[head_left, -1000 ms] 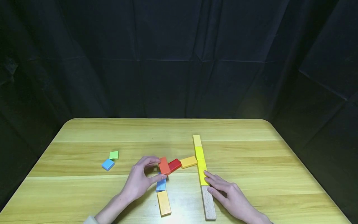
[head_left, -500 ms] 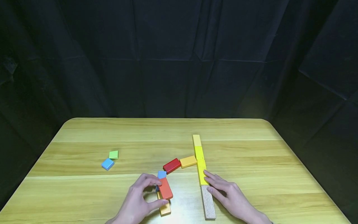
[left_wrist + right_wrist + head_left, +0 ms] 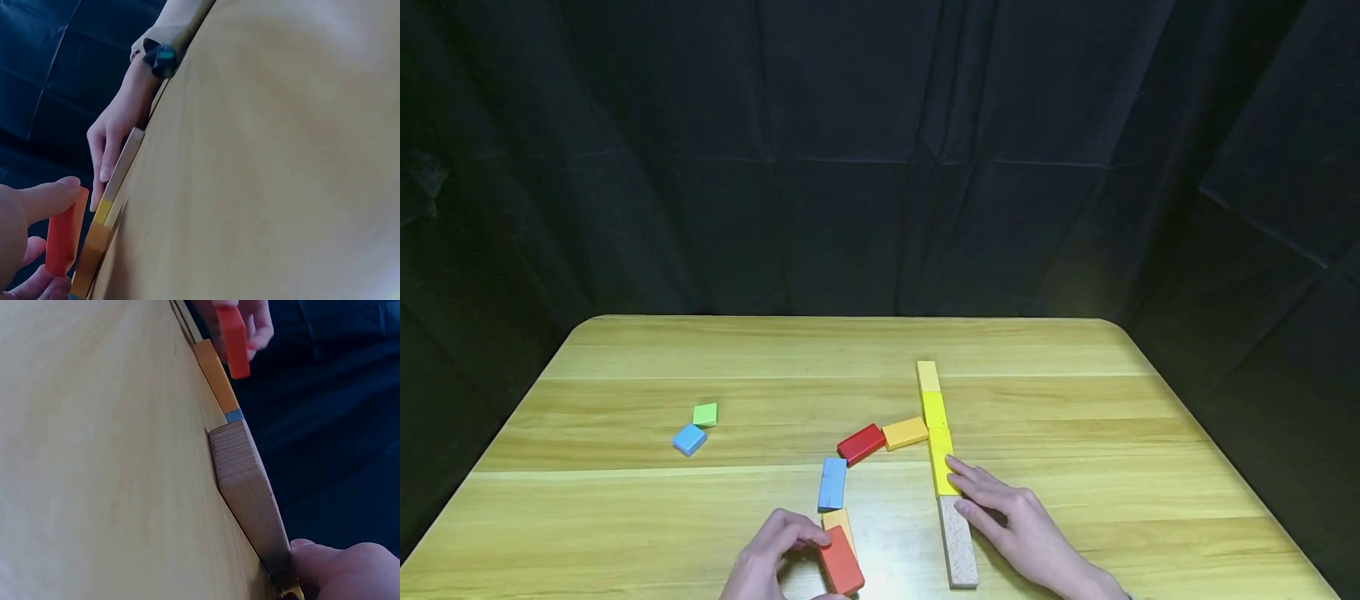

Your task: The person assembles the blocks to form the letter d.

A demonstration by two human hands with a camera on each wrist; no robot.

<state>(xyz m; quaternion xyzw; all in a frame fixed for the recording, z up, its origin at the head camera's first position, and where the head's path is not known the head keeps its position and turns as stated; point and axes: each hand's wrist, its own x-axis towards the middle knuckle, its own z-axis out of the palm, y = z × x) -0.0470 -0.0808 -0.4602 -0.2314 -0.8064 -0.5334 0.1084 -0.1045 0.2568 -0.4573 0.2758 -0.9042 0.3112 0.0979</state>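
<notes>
In the head view my left hand [image 3: 772,552] pinches an orange-red block [image 3: 842,564] between thumb and fingers near the front edge. It overlaps a light orange block [image 3: 837,522] there, and the left wrist view shows the held block [image 3: 60,245] raised above the table. Farther up the curve lie a blue block [image 3: 832,485], a dark red block [image 3: 861,444] and another orange block [image 3: 906,433]. My right hand [image 3: 1018,532] rests, fingers extended, against a yellow block [image 3: 942,463] and the long speckled block [image 3: 958,542] below it.
Two more yellow blocks, one bright [image 3: 934,409] and one pale [image 3: 928,376], continue the straight row upward. A small green block [image 3: 705,415] and a blue one [image 3: 689,439] lie at the left of the wooden table [image 3: 1112,392]. Dark cloth [image 3: 850,233] hangs behind.
My left hand has carried the orange-red block from beside the dark red block down toward the front edge, uncovering the blue block. My right hand has stayed in place.
</notes>
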